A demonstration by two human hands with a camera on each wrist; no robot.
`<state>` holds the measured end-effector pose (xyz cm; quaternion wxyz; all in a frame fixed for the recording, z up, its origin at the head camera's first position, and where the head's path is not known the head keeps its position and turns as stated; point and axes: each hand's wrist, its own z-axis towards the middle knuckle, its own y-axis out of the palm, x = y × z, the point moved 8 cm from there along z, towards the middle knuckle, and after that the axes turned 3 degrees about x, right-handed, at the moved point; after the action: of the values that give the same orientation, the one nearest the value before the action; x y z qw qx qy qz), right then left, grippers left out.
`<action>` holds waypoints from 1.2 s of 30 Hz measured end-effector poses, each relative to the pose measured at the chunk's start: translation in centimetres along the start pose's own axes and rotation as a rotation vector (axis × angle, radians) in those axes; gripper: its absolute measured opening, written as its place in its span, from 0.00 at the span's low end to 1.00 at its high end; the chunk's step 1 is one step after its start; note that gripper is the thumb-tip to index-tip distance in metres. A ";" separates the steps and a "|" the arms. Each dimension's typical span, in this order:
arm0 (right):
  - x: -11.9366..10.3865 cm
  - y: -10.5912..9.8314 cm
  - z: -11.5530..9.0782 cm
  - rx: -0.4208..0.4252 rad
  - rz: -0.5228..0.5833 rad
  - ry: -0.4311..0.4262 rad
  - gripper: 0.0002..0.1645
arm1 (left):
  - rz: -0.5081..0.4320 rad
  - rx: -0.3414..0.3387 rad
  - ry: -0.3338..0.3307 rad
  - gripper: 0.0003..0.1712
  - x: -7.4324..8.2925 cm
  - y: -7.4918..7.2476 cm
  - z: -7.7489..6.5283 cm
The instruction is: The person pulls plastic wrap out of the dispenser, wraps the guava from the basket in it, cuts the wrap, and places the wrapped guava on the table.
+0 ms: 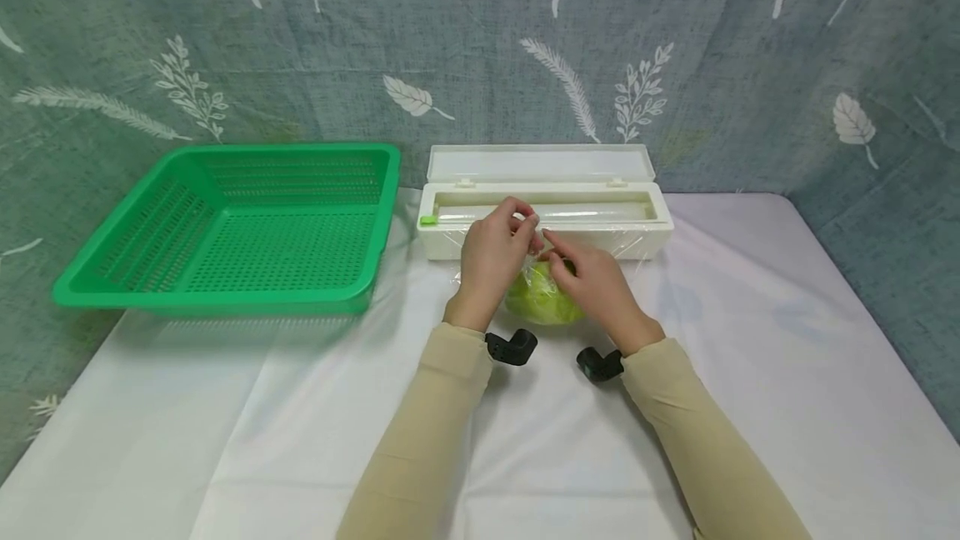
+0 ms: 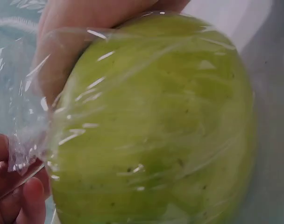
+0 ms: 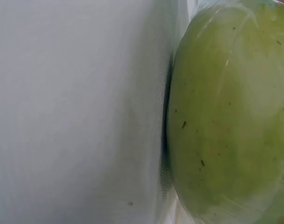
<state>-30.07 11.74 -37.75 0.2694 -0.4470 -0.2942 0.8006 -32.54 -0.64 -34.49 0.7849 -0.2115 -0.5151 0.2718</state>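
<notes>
A rounded yellow-green fruit with small dark specks [image 1: 543, 298] sits on the white cloth, wrapped in clear plastic wrap [image 2: 95, 88]. Above its far side, my left hand [image 1: 495, 252] pinches a gathered bit of the wrap; its fingertips [image 2: 33, 193] show at the lower left of the left wrist view. My right hand [image 1: 596, 282] is at the fruit's right, forefinger extended toward the gathered wrap and thumb apart from it. In the right wrist view the fruit [image 3: 230, 121] fills the right side, film glinting over it, and the fingers are out of sight.
Right behind the fruit stands a white wrap dispenser [image 1: 630, 240], lid [image 1: 540, 163] raised, with a film roll [image 1: 592, 213] inside and a green slider [image 1: 428, 221] at its left end. A green perforated basket [image 1: 281, 252] is at the left. A patterned curtain [image 1: 480, 40] hangs behind.
</notes>
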 end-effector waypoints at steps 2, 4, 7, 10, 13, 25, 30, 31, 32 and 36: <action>0.0 -0.1 0.0 0.002 -0.018 0.007 0.24 | 0.002 -0.012 0.001 0.07 0.0 0.3 0.0; 0.1 0.0 0.0 0.000 -0.022 0.015 0.24 | 0.003 -0.028 -0.006 0.07 -0.1 0.6 -0.1; 0.3 0.0 0.0 0.002 -0.023 0.029 0.24 | 0.007 -0.041 -0.019 0.07 -0.3 0.9 -0.1; 0.3 0.1 0.0 0.007 -0.016 0.042 0.24 | 0.012 -0.047 -0.024 0.07 -0.4 1.0 -0.1; 0.3 0.0 0.1 0.008 -0.020 0.052 0.25 | 0.014 -0.051 -0.027 0.07 -0.4 1.1 -0.1; 0.3 0.1 0.1 0.003 -0.052 0.066 0.25 | 0.002 -0.116 -0.014 0.06 -0.3 1.6 -0.2; 0.3 0.2 0.0 -0.018 -0.036 0.090 0.23 | 0.026 -0.148 -0.028 0.06 -0.4 2.0 -0.3; 0.2 0.2 0.0 -0.019 -0.033 0.091 0.23 | 0.031 -0.156 -0.031 0.06 -0.5 2.0 -0.3; 0.2 0.2 0.0 -0.021 -0.029 0.092 0.23 | 0.036 -0.163 -0.034 0.06 -0.5 2.1 -0.3; 0.1 0.2 0.0 -0.008 -0.044 0.077 0.23 | 0.041 -0.184 -0.030 0.07 -0.4 2.2 -0.4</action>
<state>-30.16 11.70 -37.92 0.2962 -0.4721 -0.2967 0.7755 -32.78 0.75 -36.26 0.7485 -0.2891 -0.5453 0.2425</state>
